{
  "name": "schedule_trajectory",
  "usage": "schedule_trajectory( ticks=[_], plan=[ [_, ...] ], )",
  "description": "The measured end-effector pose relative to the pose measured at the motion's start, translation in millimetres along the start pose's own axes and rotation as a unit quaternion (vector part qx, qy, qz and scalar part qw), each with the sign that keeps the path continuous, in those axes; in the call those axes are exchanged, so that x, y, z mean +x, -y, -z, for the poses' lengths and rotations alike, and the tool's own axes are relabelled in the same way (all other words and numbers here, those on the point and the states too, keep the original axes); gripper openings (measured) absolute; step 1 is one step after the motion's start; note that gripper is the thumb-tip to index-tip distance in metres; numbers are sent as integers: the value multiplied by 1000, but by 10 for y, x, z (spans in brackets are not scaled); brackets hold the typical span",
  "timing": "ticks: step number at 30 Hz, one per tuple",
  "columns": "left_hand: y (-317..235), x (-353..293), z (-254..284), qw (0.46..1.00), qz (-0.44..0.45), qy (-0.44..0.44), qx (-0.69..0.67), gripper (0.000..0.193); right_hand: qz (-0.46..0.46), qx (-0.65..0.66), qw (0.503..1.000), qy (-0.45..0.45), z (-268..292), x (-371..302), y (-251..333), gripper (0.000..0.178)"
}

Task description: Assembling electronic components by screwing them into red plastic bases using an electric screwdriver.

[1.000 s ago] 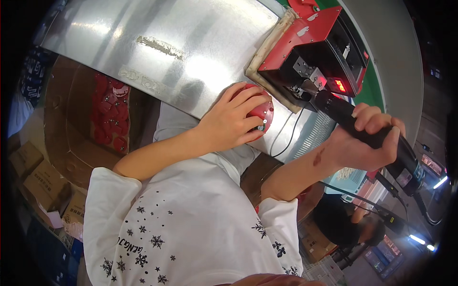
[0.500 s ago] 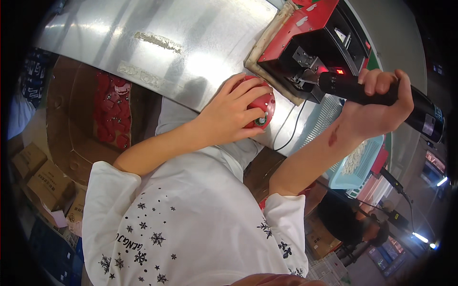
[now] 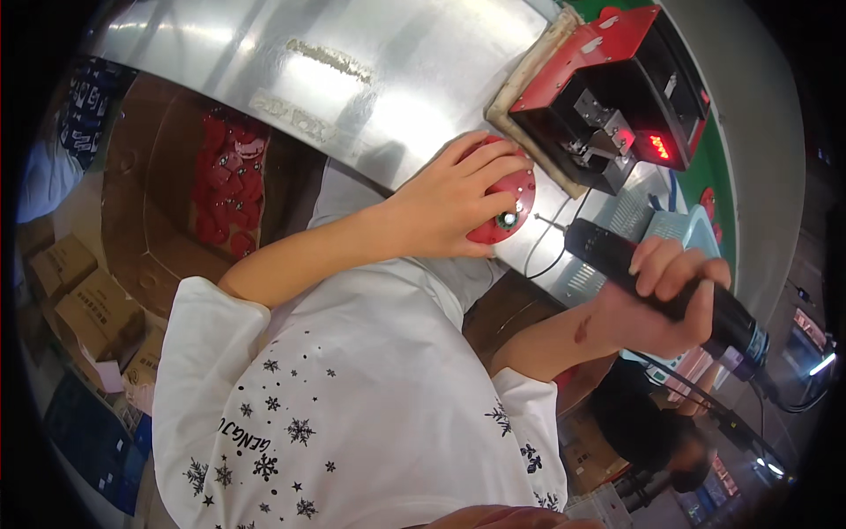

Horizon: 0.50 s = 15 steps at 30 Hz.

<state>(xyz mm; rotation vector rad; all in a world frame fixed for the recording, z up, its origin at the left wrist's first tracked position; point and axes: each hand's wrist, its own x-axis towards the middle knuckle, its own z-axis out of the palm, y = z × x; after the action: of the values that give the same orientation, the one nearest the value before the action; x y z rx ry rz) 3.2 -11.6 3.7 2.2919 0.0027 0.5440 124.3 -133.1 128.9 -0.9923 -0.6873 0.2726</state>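
My left hand (image 3: 458, 198) grips a round red plastic part (image 3: 523, 192) at the metal table's near edge, its fingers spread over the top. A small green circuit piece (image 3: 508, 219) shows in the part by my thumb. In my right hand (image 3: 661, 304) is a black electric screwdriver (image 3: 606, 252), fingers wrapped around its body. Its thin bit points left toward the red part, its tip close to the part's right edge; I cannot tell whether they touch. Beyond the bit stands a red and black screw feeder (image 3: 586, 93) with a lit red display.
A metal table (image 3: 414, 53) stretches away to the left. Several red parts lie in a brown carton (image 3: 145, 189) on my left. A light blue plastic basket (image 3: 701, 234) stands beyond my right hand. A black cable (image 3: 539, 264) loops near the table edge. Another person (image 3: 639, 414) is at lower right.
My right hand has drawn the screwdriver from the screw feeder down and leftward, bringing its bit near the red part. My left hand still holds the part. The view has shifted slightly.
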Motion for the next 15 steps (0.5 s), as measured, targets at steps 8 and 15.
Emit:
schedule_trajectory(
  ticks=[8, 15],
  plan=[
    [7, -10, -6, 1000, 2, -9, 12, 47, -48, -27, 998, -42, 52, -275, -194, 18],
    [-7, -9, -27, 1000, -4, -13, 8, 46, -56, -23, 996, -63, 82, -294, -250, 18]
  ],
)
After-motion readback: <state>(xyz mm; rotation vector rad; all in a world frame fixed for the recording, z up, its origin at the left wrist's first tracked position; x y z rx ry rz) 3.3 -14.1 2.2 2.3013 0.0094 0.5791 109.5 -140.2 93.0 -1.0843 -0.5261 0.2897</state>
